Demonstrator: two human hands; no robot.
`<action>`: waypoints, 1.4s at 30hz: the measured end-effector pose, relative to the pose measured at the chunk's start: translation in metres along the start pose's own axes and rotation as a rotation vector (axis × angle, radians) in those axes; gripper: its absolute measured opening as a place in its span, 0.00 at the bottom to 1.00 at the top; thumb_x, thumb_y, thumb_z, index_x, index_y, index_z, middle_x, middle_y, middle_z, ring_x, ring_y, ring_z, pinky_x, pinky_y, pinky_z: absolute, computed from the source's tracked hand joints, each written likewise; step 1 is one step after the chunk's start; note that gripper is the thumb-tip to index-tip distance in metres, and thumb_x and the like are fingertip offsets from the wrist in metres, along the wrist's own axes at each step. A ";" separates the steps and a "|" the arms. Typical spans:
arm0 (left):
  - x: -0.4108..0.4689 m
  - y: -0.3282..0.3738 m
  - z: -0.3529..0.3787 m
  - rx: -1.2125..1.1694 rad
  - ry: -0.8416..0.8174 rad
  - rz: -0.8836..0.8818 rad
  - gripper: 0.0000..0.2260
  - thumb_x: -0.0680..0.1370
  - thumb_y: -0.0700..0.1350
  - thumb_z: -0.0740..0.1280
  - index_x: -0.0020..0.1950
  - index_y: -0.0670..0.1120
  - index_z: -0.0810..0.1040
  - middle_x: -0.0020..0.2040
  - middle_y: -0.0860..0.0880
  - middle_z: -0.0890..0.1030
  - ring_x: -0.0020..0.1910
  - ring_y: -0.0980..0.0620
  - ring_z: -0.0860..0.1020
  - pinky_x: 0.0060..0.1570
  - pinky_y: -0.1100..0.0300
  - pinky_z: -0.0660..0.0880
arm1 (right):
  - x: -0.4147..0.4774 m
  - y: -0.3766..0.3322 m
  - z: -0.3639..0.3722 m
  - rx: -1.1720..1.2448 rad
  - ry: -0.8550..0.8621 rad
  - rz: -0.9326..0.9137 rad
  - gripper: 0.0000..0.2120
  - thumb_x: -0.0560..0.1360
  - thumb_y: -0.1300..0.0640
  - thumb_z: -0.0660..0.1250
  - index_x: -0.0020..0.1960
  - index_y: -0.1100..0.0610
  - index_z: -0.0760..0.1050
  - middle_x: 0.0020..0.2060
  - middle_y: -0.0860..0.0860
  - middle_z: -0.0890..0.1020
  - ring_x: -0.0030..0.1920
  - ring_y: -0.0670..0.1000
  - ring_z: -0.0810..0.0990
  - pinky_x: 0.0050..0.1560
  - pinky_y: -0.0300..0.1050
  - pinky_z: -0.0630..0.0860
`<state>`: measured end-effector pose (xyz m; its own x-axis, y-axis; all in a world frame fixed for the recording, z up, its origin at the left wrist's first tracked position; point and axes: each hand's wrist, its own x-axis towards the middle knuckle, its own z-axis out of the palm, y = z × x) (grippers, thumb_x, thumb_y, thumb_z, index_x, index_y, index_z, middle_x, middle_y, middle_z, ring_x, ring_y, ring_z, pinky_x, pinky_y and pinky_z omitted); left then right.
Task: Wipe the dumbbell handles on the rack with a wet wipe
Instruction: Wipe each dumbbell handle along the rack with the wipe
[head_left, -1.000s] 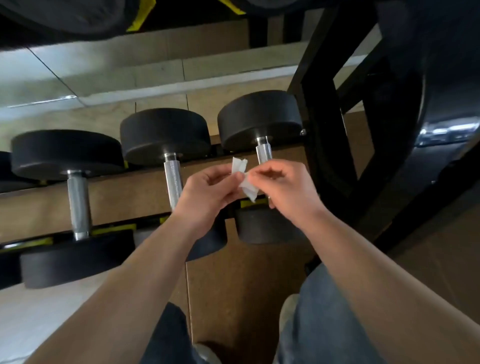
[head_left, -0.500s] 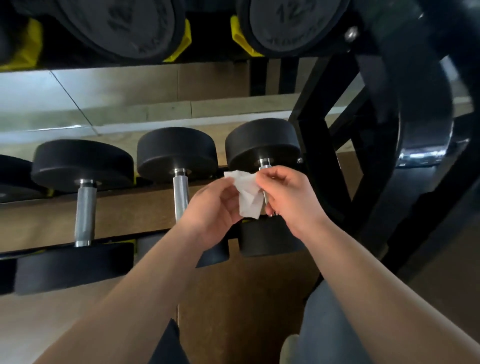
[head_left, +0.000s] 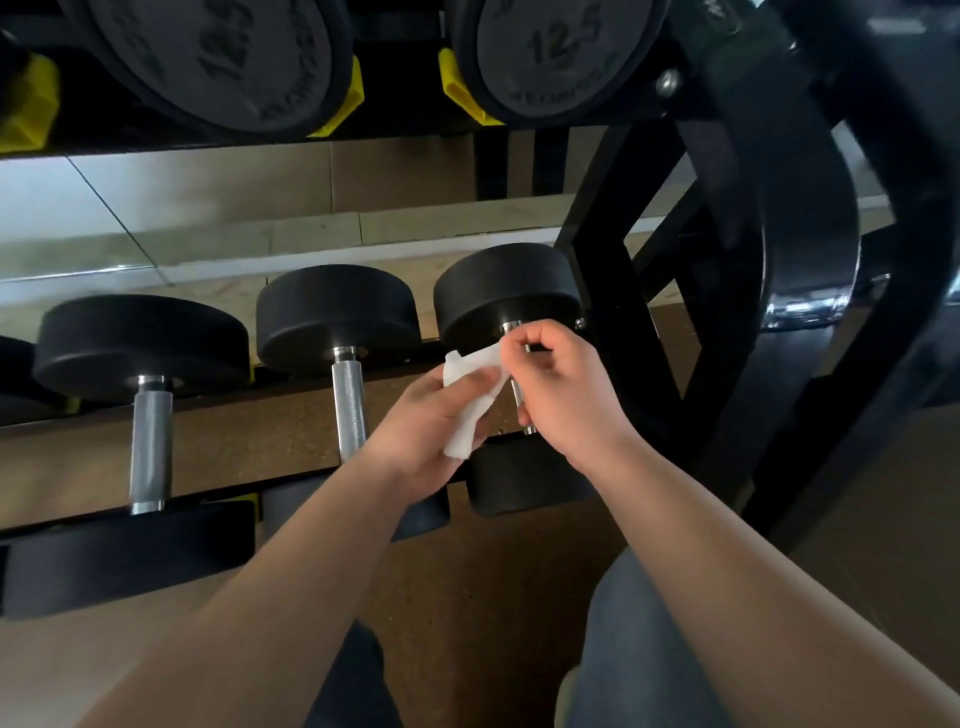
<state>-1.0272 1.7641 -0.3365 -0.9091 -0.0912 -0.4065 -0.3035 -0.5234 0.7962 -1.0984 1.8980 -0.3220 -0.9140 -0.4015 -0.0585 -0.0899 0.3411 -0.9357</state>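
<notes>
Wet wipe (head_left: 470, 400): white, soft, creased, partly unfolded into an uneven strip; you are holding it between both hands in front of the rack's (head_left: 613, 312) lower tier, at its right end.

Left hand (head_left: 421, 441): the thumb is pressing the wipe's lower part against curled fingers, pinching it. Right hand (head_left: 561, 395): fingers are curled, with thumb and forefinger nipping the wipe's upper edge.

Right dumbbell (head_left: 506, 296): matte black round heads, smooth rubbery look. Its handle (head_left: 528, 427) is a thin bright metal bar, mostly hiding behind your right hand; only short bits are showing above and below the fingers. Whether the fingers are touching it cannot be told.

Middle dumbbell (head_left: 337, 317): its knurled grey steel handle (head_left: 349, 410) is lying just left of your left hand, the near head hiding under the left forearm. Left dumbbell (head_left: 140, 338): same build, thicker handle, well apart from both hands.

Surroundings: black angular rack frame is standing just right of the right hand. Upper tier dumbbell heads (head_left: 561, 57) are marked 12.5 and are sitting in yellow plastic cradles (head_left: 457, 88). A curved chrome part (head_left: 810, 312) is gleaming at far right. A grey trouser knee (head_left: 649, 649) is showing at the bottom
</notes>
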 end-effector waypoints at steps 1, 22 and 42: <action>0.000 0.002 -0.001 0.046 0.003 0.017 0.08 0.82 0.41 0.67 0.61 0.45 0.78 0.41 0.52 0.82 0.41 0.55 0.80 0.45 0.60 0.77 | 0.001 0.001 0.001 0.019 0.043 0.016 0.08 0.83 0.49 0.65 0.61 0.49 0.77 0.47 0.46 0.83 0.34 0.43 0.80 0.35 0.37 0.77; 0.004 0.012 -0.016 -0.731 0.488 -0.080 0.22 0.78 0.29 0.60 0.68 0.47 0.66 0.64 0.37 0.76 0.59 0.35 0.79 0.48 0.43 0.81 | 0.021 0.004 -0.013 0.246 0.174 0.100 0.06 0.85 0.52 0.61 0.56 0.52 0.76 0.41 0.50 0.81 0.25 0.44 0.69 0.29 0.42 0.70; 0.009 0.000 -0.014 0.159 0.217 -0.151 0.15 0.78 0.53 0.73 0.61 0.47 0.80 0.43 0.51 0.77 0.31 0.58 0.70 0.40 0.62 0.73 | 0.030 -0.019 -0.039 0.864 0.296 0.247 0.07 0.85 0.53 0.62 0.54 0.52 0.78 0.36 0.49 0.75 0.26 0.43 0.69 0.29 0.36 0.70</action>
<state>-1.0314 1.7517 -0.3461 -0.7734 -0.2100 -0.5981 -0.4870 -0.4072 0.7727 -1.1392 1.9125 -0.2923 -0.9419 -0.1293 -0.3100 0.3355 -0.4082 -0.8490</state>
